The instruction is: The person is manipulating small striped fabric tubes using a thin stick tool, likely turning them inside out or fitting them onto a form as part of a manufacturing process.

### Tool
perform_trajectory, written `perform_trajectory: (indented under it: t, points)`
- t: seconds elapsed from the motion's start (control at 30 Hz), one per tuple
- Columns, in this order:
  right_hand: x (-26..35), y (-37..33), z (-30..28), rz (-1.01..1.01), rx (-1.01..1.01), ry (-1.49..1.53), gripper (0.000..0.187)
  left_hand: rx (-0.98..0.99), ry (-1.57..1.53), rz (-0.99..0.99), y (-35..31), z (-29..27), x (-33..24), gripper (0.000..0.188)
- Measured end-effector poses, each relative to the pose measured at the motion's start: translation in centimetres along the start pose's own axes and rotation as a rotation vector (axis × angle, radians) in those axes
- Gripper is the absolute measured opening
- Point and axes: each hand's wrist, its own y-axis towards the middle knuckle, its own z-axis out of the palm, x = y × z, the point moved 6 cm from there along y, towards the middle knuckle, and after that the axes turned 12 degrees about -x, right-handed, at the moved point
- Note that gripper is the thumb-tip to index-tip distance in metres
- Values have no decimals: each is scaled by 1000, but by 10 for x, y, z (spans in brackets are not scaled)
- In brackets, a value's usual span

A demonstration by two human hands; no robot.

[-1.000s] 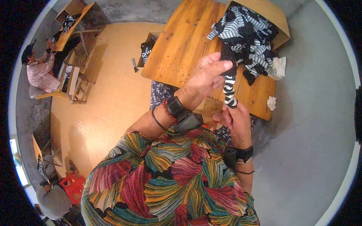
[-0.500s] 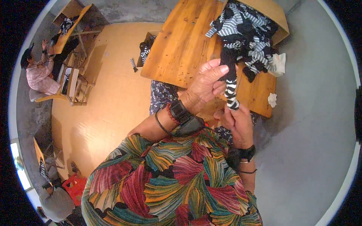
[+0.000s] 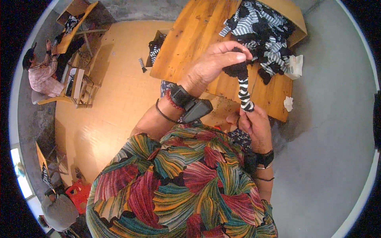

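Between my two hands a black-and-white striped knit sock (image 3: 243, 88) hangs stretched in the air above the table's near edge. My left hand (image 3: 222, 59) pinches its black upper part, thumb on top. At its striped lower end, the fingers of my right hand (image 3: 256, 126) are closed on the knit; some fingertips are hidden. Behind the hands, on the table, lies a heaped pile of similar striped and black knit pieces (image 3: 274, 51).
The wooden table (image 3: 198, 31) carries an open cardboard box (image 3: 299, 27) around the pile. A white packet (image 3: 294, 66) and a crumpled white scrap (image 3: 288, 104) lie at its right. Left are a floor box (image 3: 162, 32) and a loose striped piece (image 3: 141, 65). A seated person (image 3: 45, 75) works farther left.
My left hand has moved up and now grips the sock's black part higher, with the fingers bent over it. The right hand has stayed low, shifting slightly.
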Motion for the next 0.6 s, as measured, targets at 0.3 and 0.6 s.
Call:
perform_trajectory:
  t: [0.3, 0.6]
  points:
    - [-15, -6, -2, -12, 1, 25, 16, -325, -16, 133, 0, -1, 19, 18]
    - [-10, -5, 18, 34, 39, 323, 17, -265, -367, 120, -12, 32, 16, 16]
